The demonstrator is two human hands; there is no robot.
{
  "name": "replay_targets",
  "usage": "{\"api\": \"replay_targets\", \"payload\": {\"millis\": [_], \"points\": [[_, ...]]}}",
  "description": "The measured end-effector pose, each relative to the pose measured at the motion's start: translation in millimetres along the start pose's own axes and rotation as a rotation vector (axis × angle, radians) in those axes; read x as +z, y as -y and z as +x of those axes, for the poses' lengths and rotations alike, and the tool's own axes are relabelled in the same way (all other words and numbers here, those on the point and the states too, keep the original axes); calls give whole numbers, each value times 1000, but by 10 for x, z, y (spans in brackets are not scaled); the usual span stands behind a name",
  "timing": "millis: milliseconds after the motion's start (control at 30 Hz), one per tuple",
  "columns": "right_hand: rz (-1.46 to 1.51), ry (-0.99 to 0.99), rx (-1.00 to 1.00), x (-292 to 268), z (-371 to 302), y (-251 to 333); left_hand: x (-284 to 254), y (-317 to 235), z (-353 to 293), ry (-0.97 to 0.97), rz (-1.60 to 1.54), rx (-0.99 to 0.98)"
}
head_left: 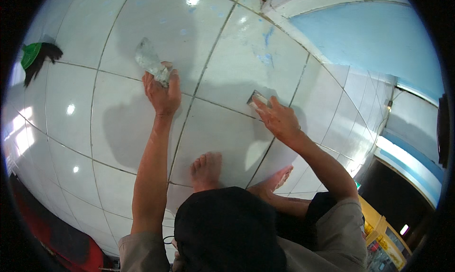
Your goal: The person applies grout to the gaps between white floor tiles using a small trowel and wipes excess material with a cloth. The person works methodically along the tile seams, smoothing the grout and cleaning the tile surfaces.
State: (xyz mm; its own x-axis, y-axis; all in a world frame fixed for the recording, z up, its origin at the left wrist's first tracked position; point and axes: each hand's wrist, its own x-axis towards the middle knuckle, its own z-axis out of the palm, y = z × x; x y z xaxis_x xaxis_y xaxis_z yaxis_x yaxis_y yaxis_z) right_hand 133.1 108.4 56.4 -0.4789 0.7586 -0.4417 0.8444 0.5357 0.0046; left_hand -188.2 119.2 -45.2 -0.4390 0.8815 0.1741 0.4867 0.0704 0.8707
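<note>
My left hand (162, 94) is closed around a crumpled, clear plastic bag (149, 56) with whitish stuff in or on it. The bag's free end points away from me above the white tiles. Farther right, my right hand (280, 119) grips a small flat rectangular scraper-like piece (256, 98), pale with a darker far edge. Its edge is close to the tiled floor (222, 118), near a grout line; whether it touches cannot be made out. Blue smears (266, 58) mark a tile beyond that hand.
A green broom head with dark bristles (32, 56) lies at the far left. Pale blue wall (365, 35) rises at the far right. My bare feet (206, 170) rest on the tiles. A red and black object (71, 246) fills the lower left; a yellow-framed cabinet (381, 229) stands lower right.
</note>
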Motion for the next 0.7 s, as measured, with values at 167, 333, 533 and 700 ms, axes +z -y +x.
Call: {"api": "replay_targets", "payload": {"millis": [167, 333, 533, 700], "points": [[101, -8, 187, -37, 80, -355, 46, -10, -22, 14, -26, -38], [160, 1, 259, 28, -106, -316, 14, -31, -6, 59, -92, -84], [156, -124, 231, 106, -32, -519, 34, -144, 3, 52, -128, -134], [128, -145, 140, 31, 212, -464, 29, -42, 23, 47, -161, 58]]}}
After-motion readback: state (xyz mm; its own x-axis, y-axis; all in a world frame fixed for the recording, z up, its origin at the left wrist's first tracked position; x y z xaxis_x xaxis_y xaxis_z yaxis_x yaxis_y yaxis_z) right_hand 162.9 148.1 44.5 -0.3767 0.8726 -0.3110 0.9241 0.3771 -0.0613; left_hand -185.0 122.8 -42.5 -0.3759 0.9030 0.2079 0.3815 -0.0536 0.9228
